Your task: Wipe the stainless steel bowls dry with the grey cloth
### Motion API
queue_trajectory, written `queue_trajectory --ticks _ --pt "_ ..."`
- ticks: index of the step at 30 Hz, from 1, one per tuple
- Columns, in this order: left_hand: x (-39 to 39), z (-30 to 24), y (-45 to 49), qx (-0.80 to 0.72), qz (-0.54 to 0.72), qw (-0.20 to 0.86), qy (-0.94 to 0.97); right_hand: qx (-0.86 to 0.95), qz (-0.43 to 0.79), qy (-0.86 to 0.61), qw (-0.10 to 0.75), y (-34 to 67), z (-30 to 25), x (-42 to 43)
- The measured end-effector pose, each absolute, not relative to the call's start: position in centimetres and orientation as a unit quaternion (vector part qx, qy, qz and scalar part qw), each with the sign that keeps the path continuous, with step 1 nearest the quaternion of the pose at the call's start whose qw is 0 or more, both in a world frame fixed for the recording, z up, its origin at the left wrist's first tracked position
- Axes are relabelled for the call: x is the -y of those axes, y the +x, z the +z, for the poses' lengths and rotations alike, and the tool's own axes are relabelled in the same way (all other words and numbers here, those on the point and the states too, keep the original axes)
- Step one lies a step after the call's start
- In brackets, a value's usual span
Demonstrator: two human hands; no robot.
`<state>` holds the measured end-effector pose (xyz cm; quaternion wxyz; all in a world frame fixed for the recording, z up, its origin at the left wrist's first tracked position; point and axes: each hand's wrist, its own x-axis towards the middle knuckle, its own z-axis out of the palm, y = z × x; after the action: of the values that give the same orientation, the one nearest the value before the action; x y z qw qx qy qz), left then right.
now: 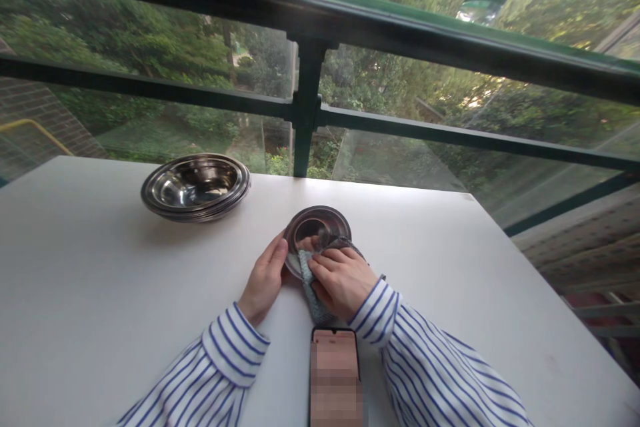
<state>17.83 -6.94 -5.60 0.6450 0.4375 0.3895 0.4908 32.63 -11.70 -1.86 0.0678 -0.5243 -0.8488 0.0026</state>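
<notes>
You look to be mid-wipe: your left hand point(265, 277) pinches the small metal bowl point(311, 227) at its near-left rim, fingertips hidden; your right hand point(345, 277), fingers together, presses the cloth point(316, 301) into it. Bowl's just ahead of and between both hands, over the tabletop point(125, 293); can't tell if it touches. Bowl stack point(200, 190) sits beyond your left. Next move calls for a steady left pinch and even cloth pressure.
</notes>
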Motion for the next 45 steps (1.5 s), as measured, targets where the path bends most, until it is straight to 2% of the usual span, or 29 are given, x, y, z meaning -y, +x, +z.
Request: queue_trajectory --ticks 6,14,24,31,38,45 --pt "6.7 -5.9 18.1 -0.398 0.497 0.633 0.441 0.849 0.001 -0.522 0.081 32.2 -2.2 11.7" --pt "6.5 -4.4 19.3 -0.316 0.479 0.705 0.416 0.83 -0.004 -0.547 0.106 31.9 -2.9 11.3" --pt "6.2 -5.1 18.9 -0.397 0.489 0.646 0.432 0.838 0.017 -0.539 0.087 33.2 -1.9 11.4" --pt "6.4 -4.9 18.9 -0.424 0.479 0.605 0.474 0.826 0.009 -0.546 0.141 31.3 -3.3 11.0" --pt "6.4 -5.2 18.9 -0.418 0.507 0.624 0.423 0.843 -0.012 -0.529 0.093 32.5 -2.4 11.4" --pt "6.5 -5.4 18.8 -0.435 0.506 0.615 0.422 0.835 -0.039 -0.532 0.131 31.1 -3.8 11.2"
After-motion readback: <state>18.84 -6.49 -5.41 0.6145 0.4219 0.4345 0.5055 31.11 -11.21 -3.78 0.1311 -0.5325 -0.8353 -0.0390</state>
